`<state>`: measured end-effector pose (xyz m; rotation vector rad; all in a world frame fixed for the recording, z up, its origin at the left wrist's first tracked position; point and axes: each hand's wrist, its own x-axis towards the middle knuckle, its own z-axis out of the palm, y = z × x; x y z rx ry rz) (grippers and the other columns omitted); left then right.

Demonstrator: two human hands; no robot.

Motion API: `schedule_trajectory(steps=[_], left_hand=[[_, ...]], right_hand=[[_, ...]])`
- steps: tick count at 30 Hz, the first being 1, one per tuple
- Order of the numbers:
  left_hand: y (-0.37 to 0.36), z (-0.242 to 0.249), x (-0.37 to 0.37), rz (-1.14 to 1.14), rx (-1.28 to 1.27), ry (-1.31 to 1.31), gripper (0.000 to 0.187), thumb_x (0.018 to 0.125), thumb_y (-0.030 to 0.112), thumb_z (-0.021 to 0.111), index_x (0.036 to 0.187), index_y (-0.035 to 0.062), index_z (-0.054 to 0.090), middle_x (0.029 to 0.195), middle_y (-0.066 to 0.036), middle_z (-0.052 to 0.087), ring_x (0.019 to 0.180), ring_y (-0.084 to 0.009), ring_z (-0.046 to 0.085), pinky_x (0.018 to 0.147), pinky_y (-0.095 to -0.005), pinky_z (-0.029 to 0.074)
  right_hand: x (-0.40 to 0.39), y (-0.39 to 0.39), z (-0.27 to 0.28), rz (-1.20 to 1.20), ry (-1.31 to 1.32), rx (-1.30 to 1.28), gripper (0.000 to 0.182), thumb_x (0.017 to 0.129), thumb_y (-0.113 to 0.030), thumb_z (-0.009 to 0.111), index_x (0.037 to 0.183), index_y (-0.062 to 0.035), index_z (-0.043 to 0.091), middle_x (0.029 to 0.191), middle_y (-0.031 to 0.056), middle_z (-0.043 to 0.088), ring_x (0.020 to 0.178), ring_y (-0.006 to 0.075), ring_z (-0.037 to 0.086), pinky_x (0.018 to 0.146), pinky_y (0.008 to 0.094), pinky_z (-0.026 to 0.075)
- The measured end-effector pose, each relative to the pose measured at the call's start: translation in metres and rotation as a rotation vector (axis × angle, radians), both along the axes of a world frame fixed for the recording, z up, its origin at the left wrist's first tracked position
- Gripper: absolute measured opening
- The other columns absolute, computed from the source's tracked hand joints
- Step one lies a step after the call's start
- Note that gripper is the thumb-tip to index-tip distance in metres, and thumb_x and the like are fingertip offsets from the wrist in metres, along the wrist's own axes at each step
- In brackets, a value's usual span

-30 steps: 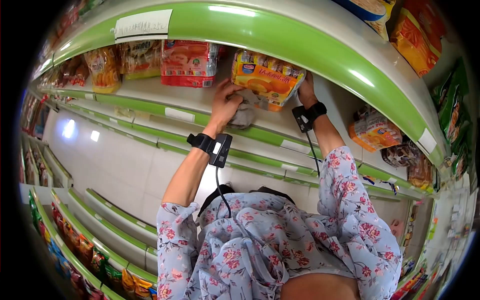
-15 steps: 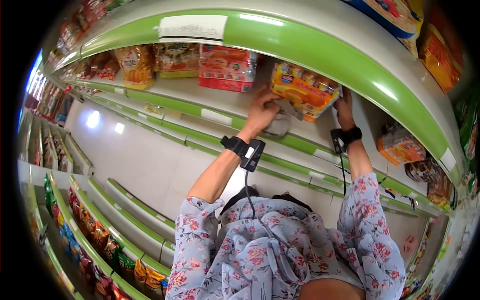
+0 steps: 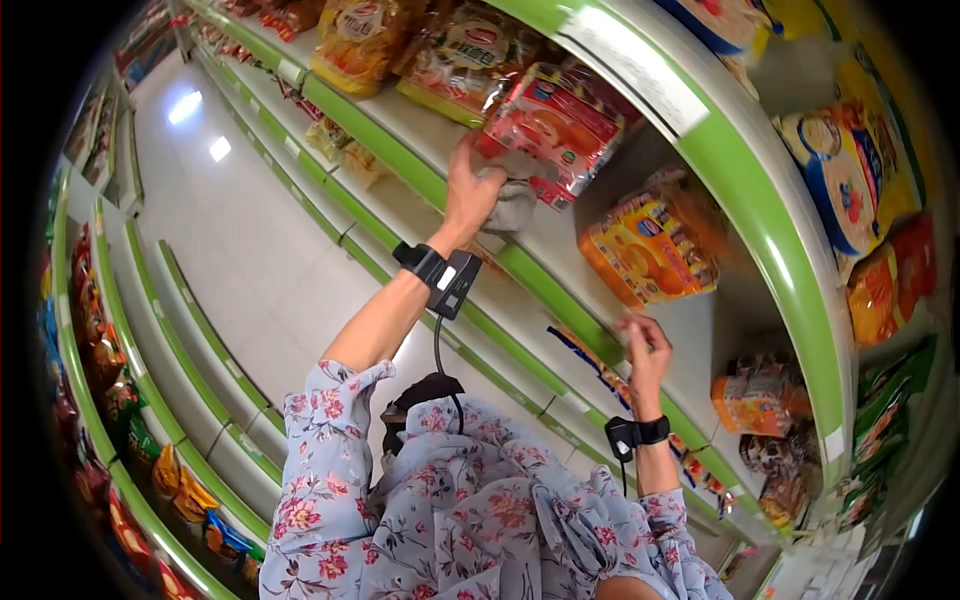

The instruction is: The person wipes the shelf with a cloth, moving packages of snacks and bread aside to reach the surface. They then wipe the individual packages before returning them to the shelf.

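My left hand (image 3: 468,200) is closed around a crumpled grey cloth (image 3: 515,205) at the shelf's front. Its fingers are right at the lower corner of a red, clear-wrapped food pack (image 3: 560,130). My right hand (image 3: 646,355) hangs near the green shelf edge, slightly blurred, with loosely bent fingers and nothing visible in them. Just beyond it, an orange and yellow food pack (image 3: 645,245) stands on the shelf, apart from the fingers. Each wrist wears a black strap with a small device.
A shelf with a green edge (image 3: 760,230) and white label overhangs the packs. More bagged foods (image 3: 465,60) stand to the left, and orange packs (image 3: 765,395) to the right. Across the tiled floor (image 3: 260,220) are racks of bright snack bags (image 3: 180,485).
My right hand has left the orange pack and drawn back toward the shelf edge. My left hand has moved left with the cloth, to the red pack. The view has turned.
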<state>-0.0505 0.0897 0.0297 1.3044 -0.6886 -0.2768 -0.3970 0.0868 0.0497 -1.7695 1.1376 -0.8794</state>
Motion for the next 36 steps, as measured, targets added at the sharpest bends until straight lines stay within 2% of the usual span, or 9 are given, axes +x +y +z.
schedule_trajectory(steps=[2,4,8,13,17,25,26,33,36], left_hand=[[0.000,-0.003,0.013,-0.049,0.075,0.058,0.077,0.071,0.017,0.062,0.139,-0.0042,0.033,0.135,-0.025,0.045,0.128,-0.0342,0.043,0.107,-0.0358,0.031],[-0.002,-0.004,0.023,-0.103,0.082,0.087,0.076,0.071,0.017,0.062,0.138,-0.0040,0.035,0.135,-0.025,0.046,0.127,-0.0334,0.043,0.107,-0.0351,0.031],[0.006,0.020,0.033,-0.350,0.088,0.163,0.074,0.070,0.012,0.063,0.138,-0.0025,0.036,0.128,-0.022,0.053,0.118,-0.0280,0.051,0.099,-0.0334,0.039],[-0.022,-0.010,0.046,-0.325,0.085,0.001,0.079,0.073,0.006,0.061,0.144,-0.0014,0.027,0.136,-0.017,0.046,0.120,-0.0238,0.047,0.101,-0.0309,0.037],[-0.025,-0.009,0.051,-0.460,0.088,0.075,0.078,0.073,0.007,0.062,0.143,-0.0017,0.029,0.133,-0.019,0.048,0.122,-0.0263,0.046,0.103,-0.0318,0.036],[-0.015,0.004,0.045,-0.472,0.096,0.020,0.082,0.071,0.007,0.062,0.143,-0.0043,0.025,0.131,-0.022,0.048,0.119,-0.0266,0.049,0.098,-0.0320,0.039],[-0.017,-0.004,0.045,-0.458,0.064,0.015,0.082,0.071,0.008,0.062,0.143,-0.0043,0.024,0.132,-0.022,0.048,0.118,-0.0267,0.049,0.098,-0.0320,0.039],[-0.010,-0.017,0.039,-0.189,0.028,0.015,0.078,0.069,0.020,0.065,0.138,-0.0011,0.035,0.135,-0.025,0.044,0.128,-0.0358,0.042,0.106,-0.0363,0.034],[0.016,-0.011,0.028,-0.155,-0.045,0.084,0.053,0.072,0.014,0.061,0.122,-0.0002,0.053,0.127,-0.021,0.052,0.116,-0.0313,0.052,0.099,-0.0343,0.040]], right_hand=[[0.045,0.000,0.012,0.130,0.032,-0.002,0.036,0.089,-0.020,0.060,0.119,0.0000,0.058,0.113,0.0116,0.064,0.090,0.0156,0.064,0.085,0.0276,0.045],[0.084,-0.014,0.002,0.199,0.066,-0.066,0.056,0.088,-0.017,0.060,0.138,-0.0006,0.040,0.133,0.0153,0.052,0.080,0.0137,0.062,0.075,0.0260,0.048],[0.158,-0.038,-0.020,0.040,-0.031,0.117,0.078,0.083,-0.008,0.062,0.148,-0.0062,0.018,0.120,0.0137,0.055,0.057,0.0091,0.048,0.047,0.0217,0.037],[0.192,-0.059,-0.019,-0.025,-0.062,0.235,0.065,0.080,-0.003,0.057,0.139,-0.0045,0.030,0.123,0.0119,0.055,0.053,0.0092,0.049,0.043,0.0222,0.035],[0.189,-0.049,-0.024,0.024,-0.064,0.159,0.075,0.079,0.000,0.060,0.144,-0.0030,0.024,0.135,0.0150,0.044,0.067,0.0123,0.052,0.051,0.0261,0.043],[0.189,-0.042,-0.021,0.006,-0.135,0.166,0.069,0.078,0.001,0.054,0.142,-0.0050,0.027,0.133,0.0102,0.049,0.057,0.0099,0.048,0.047,0.0237,0.038],[0.188,-0.041,-0.020,0.005,-0.152,0.197,0.076,0.077,0.005,0.054,0.145,-0.0039,0.021,0.139,0.0161,0.042,0.062,0.0108,0.050,0.047,0.0236,0.040],[0.181,-0.012,-0.012,0.025,-0.084,0.210,0.076,0.082,-0.001,0.056,0.147,-0.0042,0.017,0.142,0.0178,0.038,0.064,0.0094,0.051,0.050,0.0233,0.041],[0.163,0.004,-0.015,0.037,-0.070,0.181,0.063,0.082,-0.004,0.057,0.140,-0.0032,0.034,0.133,0.0172,0.047,0.060,0.0078,0.049,0.049,0.0221,0.040]])
